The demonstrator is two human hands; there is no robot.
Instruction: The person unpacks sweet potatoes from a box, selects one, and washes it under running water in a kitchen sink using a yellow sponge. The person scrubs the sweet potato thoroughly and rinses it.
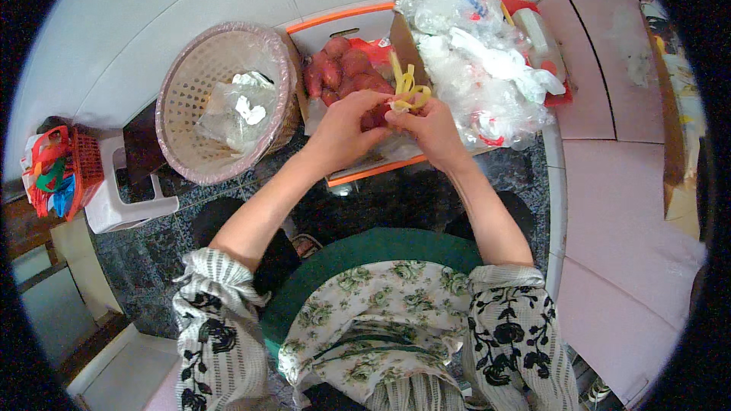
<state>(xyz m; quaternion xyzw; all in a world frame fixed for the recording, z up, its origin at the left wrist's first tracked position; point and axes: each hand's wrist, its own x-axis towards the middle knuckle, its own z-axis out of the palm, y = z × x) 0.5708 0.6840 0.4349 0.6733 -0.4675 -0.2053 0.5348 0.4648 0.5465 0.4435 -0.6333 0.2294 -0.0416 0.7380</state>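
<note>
In the head view, my left hand and my right hand meet fingertip to fingertip over a cardboard box with orange edges. Between them is a looped yellow strap, its base pinched in the fingers of both hands. Its loops stand up and lean over my right fingers. Several reddish sweet potatoes lie in the box just beyond my left hand. Next to them, a brown cardboard flap stands upright behind the strap. My fingers hide part of the box's contents and the strap's lower end.
Left of the box stands a round perforated plastic basket with a clear bag inside. Crumpled plastic bags heap up on the right. A white stool and a red basket are farther left. Pink panels line the right side.
</note>
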